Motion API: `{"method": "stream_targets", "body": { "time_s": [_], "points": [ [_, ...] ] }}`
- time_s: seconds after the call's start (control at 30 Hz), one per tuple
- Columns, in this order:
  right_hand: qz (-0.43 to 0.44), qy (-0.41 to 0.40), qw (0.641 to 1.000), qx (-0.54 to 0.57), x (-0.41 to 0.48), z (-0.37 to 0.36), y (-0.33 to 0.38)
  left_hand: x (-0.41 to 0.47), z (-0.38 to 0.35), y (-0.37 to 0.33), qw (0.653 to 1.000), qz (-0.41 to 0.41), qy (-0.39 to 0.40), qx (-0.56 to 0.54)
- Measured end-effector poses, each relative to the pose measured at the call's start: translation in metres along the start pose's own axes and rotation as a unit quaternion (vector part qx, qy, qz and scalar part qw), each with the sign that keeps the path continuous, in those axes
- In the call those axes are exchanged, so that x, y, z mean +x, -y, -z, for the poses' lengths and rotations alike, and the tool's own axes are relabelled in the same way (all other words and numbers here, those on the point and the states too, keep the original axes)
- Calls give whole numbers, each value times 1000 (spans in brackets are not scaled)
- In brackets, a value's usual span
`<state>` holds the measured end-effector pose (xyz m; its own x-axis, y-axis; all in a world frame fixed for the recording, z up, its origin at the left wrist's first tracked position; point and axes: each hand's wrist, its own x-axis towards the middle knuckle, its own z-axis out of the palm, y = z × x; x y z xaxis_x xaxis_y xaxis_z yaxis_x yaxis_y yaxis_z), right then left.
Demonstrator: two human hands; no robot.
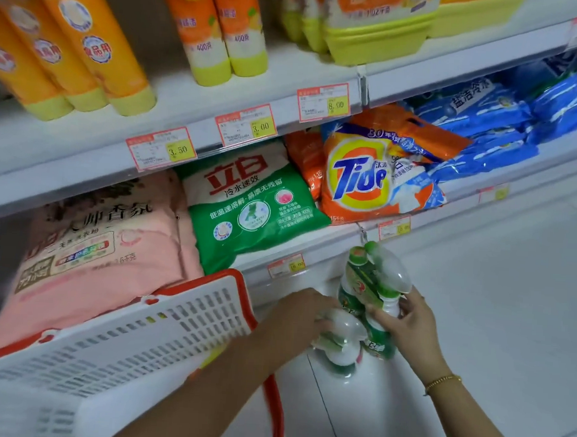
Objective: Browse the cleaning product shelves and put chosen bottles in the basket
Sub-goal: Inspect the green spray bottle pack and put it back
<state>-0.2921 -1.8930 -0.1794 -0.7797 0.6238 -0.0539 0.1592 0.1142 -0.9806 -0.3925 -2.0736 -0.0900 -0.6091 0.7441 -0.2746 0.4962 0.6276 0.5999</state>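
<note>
A shrink-wrapped pack of green and white bottles (pixel 370 301) is held in front of the lower shelf, between both hands. My left hand (pixel 303 315) grips its lower left part, with the fingers curled around a white bottle. My right hand (pixel 409 322) grips the right side, thumb on the front of the pack. The white basket (pixel 131 340) with a red rim hangs at my left forearm, tilted, its slotted wall facing me. Its inside is hidden.
Orange and yellow bottles (pixel 88 47) stand on the upper shelf above price tags (pixel 163 150). Below lie a pink powder bag (pixel 99 257), a green and white bag (pixel 250 206), a Tide bag (pixel 367 179) and blue packs (pixel 488 129). White floor tiles (pixel 494 315) spread to the right.
</note>
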Motion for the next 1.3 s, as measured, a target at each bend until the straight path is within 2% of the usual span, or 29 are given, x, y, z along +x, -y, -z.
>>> {"method": "stream_targets", "body": {
  "time_s": [0.2, 0.43, 0.63, 0.73, 0.8, 0.87, 0.97, 1.07, 1.13, 1.2, 1.3],
  "points": [
    [-12, 1, 1000, 20, 4, -1, -19, 5, 0, 3, 1000, -8, 6, 25],
    [-13, -32, 999, -35, -14, -8, -22, 8, -1, -3, 1000, 18, -9, 7],
    [-20, -3, 997, -71, -25, 0, 6, 1, -1, -3, 999, 32, -10, 4],
    [20, -2, 996, -91, -33, 11, 42, -10, 6, -6, 999, 41, -28, 2],
    [63, -20, 991, -117, -36, 19, 78, -21, 22, -6, 994, 36, -93, -41],
    [117, -32, 987, -101, -33, 21, 124, -39, 57, -4, 974, 16, -204, -99],
    [188, -4, 979, -77, -26, -9, 213, -78, 132, 2, 924, -9, -367, -110],
    [300, 40, 946, -115, -16, -76, 291, -125, 212, 17, 866, -10, -484, -129],
    [374, 75, 911, -157, -4, -136, 330, -152, 261, 38, 837, -7, -534, -115],
    [441, 84, 865, -224, 9, -200, 357, -167, 305, 69, 823, 2, -556, -114],
    [463, 131, 815, -324, 27, -285, 372, -169, 361, 125, 816, 41, -563, -125]
  ]
}}
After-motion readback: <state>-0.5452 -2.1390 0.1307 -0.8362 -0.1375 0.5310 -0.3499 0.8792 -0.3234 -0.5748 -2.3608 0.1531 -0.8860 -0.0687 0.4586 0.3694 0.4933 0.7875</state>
